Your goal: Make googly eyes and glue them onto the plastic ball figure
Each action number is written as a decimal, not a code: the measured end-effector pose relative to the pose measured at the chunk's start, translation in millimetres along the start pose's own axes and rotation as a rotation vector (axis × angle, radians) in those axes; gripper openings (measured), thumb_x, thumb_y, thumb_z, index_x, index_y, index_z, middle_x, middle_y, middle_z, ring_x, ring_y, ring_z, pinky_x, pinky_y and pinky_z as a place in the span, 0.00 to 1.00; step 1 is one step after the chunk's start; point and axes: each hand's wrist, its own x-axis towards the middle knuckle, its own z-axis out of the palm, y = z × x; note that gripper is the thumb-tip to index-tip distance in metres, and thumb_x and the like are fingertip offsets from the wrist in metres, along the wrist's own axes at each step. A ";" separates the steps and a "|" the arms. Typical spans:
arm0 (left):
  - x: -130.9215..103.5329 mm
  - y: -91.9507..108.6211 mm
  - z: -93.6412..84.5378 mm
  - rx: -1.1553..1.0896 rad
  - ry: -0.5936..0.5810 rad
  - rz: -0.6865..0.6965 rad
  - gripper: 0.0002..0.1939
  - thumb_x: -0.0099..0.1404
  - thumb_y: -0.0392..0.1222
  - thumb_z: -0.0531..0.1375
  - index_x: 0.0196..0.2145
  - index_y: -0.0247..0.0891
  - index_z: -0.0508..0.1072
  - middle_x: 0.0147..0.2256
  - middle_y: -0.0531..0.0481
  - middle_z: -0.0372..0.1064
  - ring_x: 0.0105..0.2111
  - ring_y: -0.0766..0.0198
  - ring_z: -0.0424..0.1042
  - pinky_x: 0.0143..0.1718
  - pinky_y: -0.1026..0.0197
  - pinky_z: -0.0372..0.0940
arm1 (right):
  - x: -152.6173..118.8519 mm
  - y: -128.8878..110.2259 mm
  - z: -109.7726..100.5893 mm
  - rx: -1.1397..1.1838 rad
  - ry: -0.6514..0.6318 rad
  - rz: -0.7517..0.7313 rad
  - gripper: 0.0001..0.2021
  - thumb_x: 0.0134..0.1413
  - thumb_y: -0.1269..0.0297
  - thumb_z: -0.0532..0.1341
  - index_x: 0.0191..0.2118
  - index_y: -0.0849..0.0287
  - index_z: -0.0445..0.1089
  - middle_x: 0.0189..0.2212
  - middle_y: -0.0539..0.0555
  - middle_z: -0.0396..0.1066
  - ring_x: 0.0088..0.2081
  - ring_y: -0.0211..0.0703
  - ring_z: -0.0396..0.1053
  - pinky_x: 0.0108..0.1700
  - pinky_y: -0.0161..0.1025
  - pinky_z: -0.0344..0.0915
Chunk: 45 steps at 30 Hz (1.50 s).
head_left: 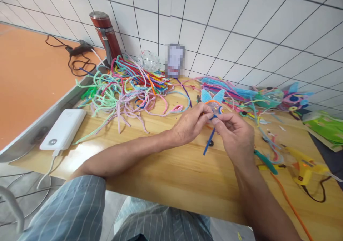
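My left hand (190,124) and my right hand (233,131) meet above the wooden table, fingertips pinched together on a dark blue pipe cleaner (209,141). One end of it hangs down below my fingers, slanting to the left. Just behind the fingertips is a small clear craft piece with light blue fuzzy ears (213,95), an orange band and a round coloured eye; my hands partly cover it. A small black round piece (211,143) lies beside the hanging end.
Loose pipe cleaners (107,94) spread over the left back, near a red thermos (107,37) and a propped phone (174,60). A white power bank (63,129) lies left. At right are teal-handled pliers (266,162), a yellow glue gun (305,166) and finished-looking fuzzy crafts (293,100).
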 end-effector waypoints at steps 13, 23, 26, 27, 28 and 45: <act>7.1 -3.1 -8.5 0.236 -0.137 -0.011 0.08 0.78 0.39 0.54 0.40 0.38 0.71 0.37 0.50 0.74 0.39 0.63 0.73 0.45 0.60 0.68 | 1.5 4.7 -2.8 -0.289 0.027 -0.140 0.06 0.61 0.60 0.66 0.34 0.55 0.74 0.30 0.51 0.79 0.30 0.42 0.75 0.35 0.41 0.69; -5.4 -3.3 7.2 0.020 0.069 -0.104 0.08 0.77 0.41 0.54 0.38 0.39 0.67 0.34 0.52 0.69 0.35 0.65 0.68 0.42 0.60 0.68 | -2.0 2.1 10.6 -0.006 0.053 0.010 0.10 0.58 0.54 0.68 0.34 0.54 0.76 0.26 0.50 0.77 0.28 0.44 0.75 0.33 0.41 0.73; -7.3 4.2 9.4 -0.160 0.085 -0.226 0.08 0.76 0.43 0.54 0.37 0.39 0.66 0.33 0.53 0.68 0.35 0.66 0.68 0.40 0.62 0.68 | -2.9 1.4 13.6 0.024 0.069 0.027 0.10 0.57 0.53 0.69 0.33 0.54 0.76 0.26 0.50 0.77 0.27 0.43 0.75 0.32 0.41 0.73; -7.9 5.8 10.2 -0.202 0.092 -0.257 0.09 0.76 0.44 0.54 0.37 0.39 0.66 0.34 0.53 0.68 0.35 0.67 0.68 0.41 0.62 0.68 | -3.0 1.3 14.2 0.028 0.072 0.031 0.10 0.57 0.53 0.69 0.33 0.54 0.76 0.26 0.50 0.77 0.27 0.43 0.74 0.31 0.41 0.73; -8.4 6.6 11.1 -0.226 0.101 -0.275 0.09 0.76 0.44 0.54 0.37 0.39 0.65 0.34 0.53 0.69 0.36 0.67 0.69 0.41 0.62 0.68 | -2.9 1.4 14.6 0.031 0.075 0.034 0.10 0.57 0.54 0.69 0.33 0.54 0.76 0.26 0.50 0.77 0.26 0.42 0.73 0.30 0.40 0.72; 11.0 -0.9 -13.4 0.216 -0.154 0.001 0.08 0.76 0.39 0.54 0.37 0.39 0.69 0.37 0.49 0.73 0.40 0.62 0.72 0.46 0.59 0.67 | 0.6 9.0 3.4 -0.310 0.097 -0.185 0.07 0.63 0.57 0.66 0.36 0.52 0.75 0.32 0.53 0.80 0.32 0.45 0.75 0.39 0.45 0.73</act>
